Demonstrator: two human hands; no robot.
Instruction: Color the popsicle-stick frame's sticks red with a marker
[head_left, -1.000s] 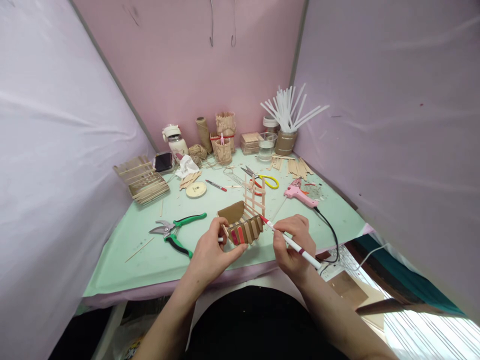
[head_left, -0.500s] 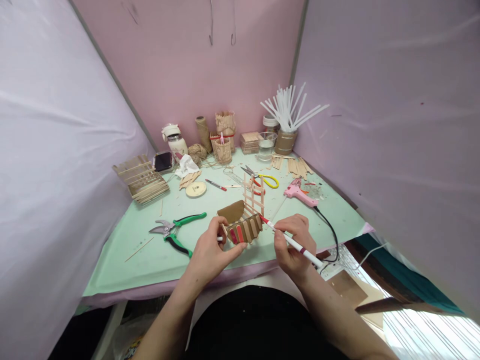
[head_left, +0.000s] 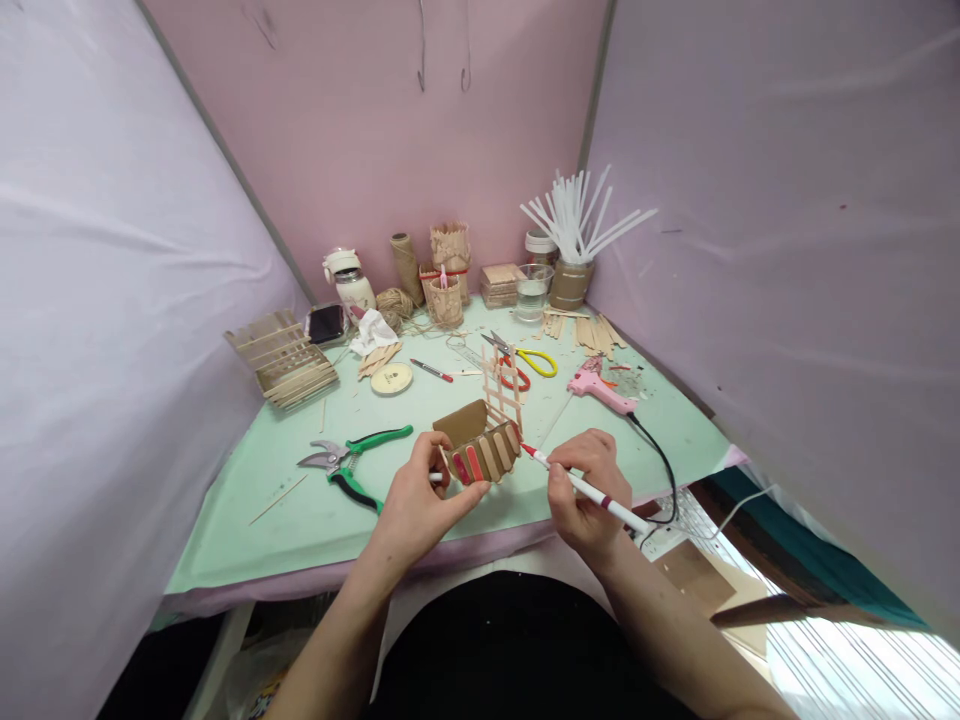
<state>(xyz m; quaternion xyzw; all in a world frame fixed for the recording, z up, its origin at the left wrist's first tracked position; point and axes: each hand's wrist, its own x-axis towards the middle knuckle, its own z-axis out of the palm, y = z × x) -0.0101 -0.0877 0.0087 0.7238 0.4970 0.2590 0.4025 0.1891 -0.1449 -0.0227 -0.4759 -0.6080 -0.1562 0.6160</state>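
Observation:
A small cardboard model (head_left: 486,454) faced with craft sticks is held over the table's front part. Two of its sticks at the left are red, and the stick at its right end shows some red. A lattice of thin sticks (head_left: 503,388) rises behind it. My left hand (head_left: 426,492) grips the model's left end between thumb and fingers, with a white cap-like piece partly hidden under the fingers. In my right hand (head_left: 589,490) is a white marker (head_left: 596,495), its red tip close to the model's right end.
Green-handled pruners (head_left: 352,462) lie left of my left hand. Scissors (head_left: 536,360) and a pink glue gun (head_left: 601,388) with a black cord lie behind and right. A slatted stick piece (head_left: 289,360) stands at left; cups and jars line the back.
The model in my left hand has shifted slightly left and tilted, its lattice leaning left. A small gap now shows between the marker tip and the model.

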